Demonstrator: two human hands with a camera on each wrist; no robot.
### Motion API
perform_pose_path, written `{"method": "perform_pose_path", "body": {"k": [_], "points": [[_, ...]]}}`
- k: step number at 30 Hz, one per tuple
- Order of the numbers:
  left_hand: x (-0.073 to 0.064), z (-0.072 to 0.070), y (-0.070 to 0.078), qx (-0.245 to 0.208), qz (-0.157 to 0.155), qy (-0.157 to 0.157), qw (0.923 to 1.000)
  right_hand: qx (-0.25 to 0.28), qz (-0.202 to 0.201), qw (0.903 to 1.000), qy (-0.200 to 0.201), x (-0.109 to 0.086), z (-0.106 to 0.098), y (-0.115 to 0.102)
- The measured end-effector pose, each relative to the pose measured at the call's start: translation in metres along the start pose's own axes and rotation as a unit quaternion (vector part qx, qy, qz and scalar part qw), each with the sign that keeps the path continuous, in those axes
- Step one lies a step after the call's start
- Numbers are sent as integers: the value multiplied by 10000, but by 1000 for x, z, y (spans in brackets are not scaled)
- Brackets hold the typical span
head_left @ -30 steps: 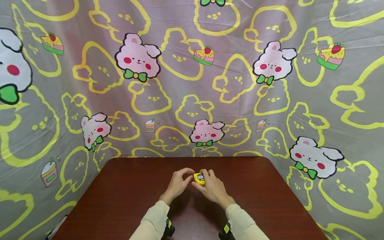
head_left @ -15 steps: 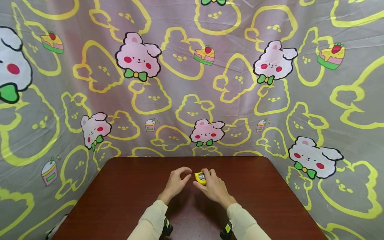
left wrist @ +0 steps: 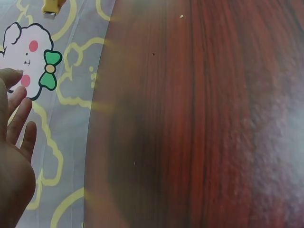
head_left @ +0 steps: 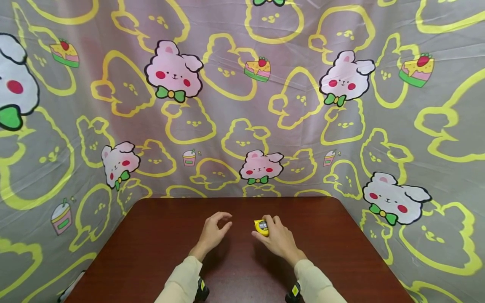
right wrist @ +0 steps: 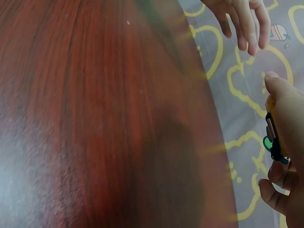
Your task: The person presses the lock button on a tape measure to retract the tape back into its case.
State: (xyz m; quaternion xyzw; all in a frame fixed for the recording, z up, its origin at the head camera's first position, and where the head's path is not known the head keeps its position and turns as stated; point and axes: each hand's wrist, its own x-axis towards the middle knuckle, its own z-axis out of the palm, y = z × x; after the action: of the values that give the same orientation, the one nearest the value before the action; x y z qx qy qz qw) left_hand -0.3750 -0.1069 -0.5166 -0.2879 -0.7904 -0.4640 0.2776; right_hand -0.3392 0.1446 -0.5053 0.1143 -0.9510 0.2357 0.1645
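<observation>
A small yellow tape measure point(head_left: 261, 227) with a grey and black label is held in my right hand point(head_left: 279, 239) above the table. Thumb and fingers grip its right side. From the right wrist, its black clip side point(right wrist: 271, 135) shows behind the thumb. My left hand point(head_left: 210, 234) hovers off to the left, apart from the tape measure, fingers loosely bent and holding nothing. In the left wrist view that hand point(left wrist: 16, 166) is at the left edge, with a yellow corner of the tape measure point(left wrist: 51, 6) at the top. No blade is seen drawn out between the hands.
Beneath both hands lies a dark red-brown wooden table point(head_left: 170, 252) with rounded far corners. A grey curtain point(head_left: 242, 113) printed with rabbits and yellow outlines hangs behind and along both sides. A dark wrist camera point(head_left: 202, 290) sits under the left sleeve, another point(head_left: 293, 293) under the right.
The hands have moved apart: the left hand went left, and the right hand went right with the tape measure. Earlier, the left fingertips were close to the tape measure's left end.
</observation>
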Motion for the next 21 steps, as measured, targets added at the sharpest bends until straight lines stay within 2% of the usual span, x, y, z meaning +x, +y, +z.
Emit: {"method": "perform_pose_path", "body": {"k": [4,7,14,21], "points": [[-4,-4,-4,21,85,71,9999,-43,52,10000,2,-3,3,6],[-6,-6,-7,24,5,87,10000,-68,116,9999,-39,-5,4,10],[-11,-9,-7,24,-60,169,9998,-272,364,9979,-466,-12,9,20],[-15,-11,-9,18,41,205,9998,-415,324,9961,-704,-14,16,26]]}}
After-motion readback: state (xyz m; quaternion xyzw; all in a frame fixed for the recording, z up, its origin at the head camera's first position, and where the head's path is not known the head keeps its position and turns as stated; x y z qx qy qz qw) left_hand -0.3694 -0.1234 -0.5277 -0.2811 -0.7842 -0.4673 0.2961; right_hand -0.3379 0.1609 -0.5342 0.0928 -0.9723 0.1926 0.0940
